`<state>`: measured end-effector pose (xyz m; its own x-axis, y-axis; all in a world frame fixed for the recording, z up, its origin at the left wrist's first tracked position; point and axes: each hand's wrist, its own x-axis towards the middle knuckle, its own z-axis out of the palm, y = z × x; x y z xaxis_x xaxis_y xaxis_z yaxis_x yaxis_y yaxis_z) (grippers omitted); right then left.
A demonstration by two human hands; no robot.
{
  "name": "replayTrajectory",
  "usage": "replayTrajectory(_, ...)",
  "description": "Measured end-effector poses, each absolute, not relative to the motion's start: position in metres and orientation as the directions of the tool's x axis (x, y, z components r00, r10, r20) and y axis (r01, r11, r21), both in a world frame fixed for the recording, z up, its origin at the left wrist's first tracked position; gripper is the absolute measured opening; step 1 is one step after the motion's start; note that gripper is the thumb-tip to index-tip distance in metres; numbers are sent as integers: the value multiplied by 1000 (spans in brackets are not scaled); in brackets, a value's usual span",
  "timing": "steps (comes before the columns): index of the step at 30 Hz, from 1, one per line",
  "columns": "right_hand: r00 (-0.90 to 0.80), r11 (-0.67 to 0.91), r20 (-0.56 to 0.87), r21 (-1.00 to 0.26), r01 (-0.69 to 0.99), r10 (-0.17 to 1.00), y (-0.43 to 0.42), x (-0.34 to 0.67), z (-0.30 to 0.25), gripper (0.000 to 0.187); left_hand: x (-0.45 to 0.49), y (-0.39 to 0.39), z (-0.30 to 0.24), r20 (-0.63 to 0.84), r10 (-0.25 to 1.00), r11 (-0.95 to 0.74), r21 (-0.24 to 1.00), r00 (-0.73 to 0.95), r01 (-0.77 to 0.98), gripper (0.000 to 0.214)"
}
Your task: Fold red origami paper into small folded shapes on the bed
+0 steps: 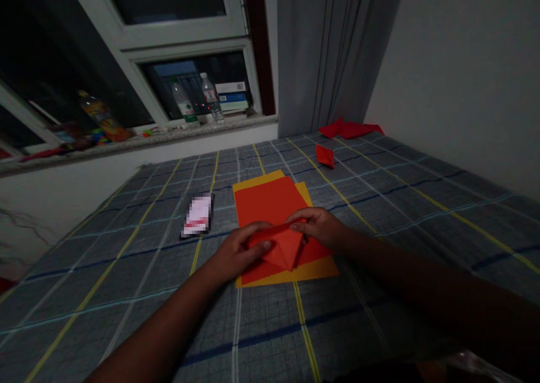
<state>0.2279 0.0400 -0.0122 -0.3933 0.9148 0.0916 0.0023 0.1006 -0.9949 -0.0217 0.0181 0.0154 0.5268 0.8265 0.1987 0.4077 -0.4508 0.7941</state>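
A partly folded piece of red paper [285,248], triangular with its point towards me, lies between both hands. My left hand [236,251] pinches its left edge with fingers curled. Opposite it, my right hand [318,225] grips the upper right corner with closed fingers. Under the fold lies a stack of flat sheets: a red sheet [270,203] on top of yellow-orange sheets [295,273]. All of this rests on a grey plaid cloth [379,203].
A small folded red piece [324,155] and a pile of red paper pieces [350,129] lie at the far right by the curtain [333,51]. A small card-like item [197,215] sits left of the sheets. Bottles [211,96] and books [232,96] stand on the windowsill.
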Motion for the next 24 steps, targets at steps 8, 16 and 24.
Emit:
replayTrajectory(8,-390,170,151,-985,13,908,46,232,-15,23,-25,28,0,-99,871,4,981,481,194,46)
replayTrajectory(16,-451,115,126,-992,-52,884,41,236,-6,37,-21,25,12,133,902,-307,865,410,396,28)
replayTrajectory(24,-378,200,143,-973,117,915,48,234,-12,27,-19,24,12,106,896,-280,888,431,365,41)
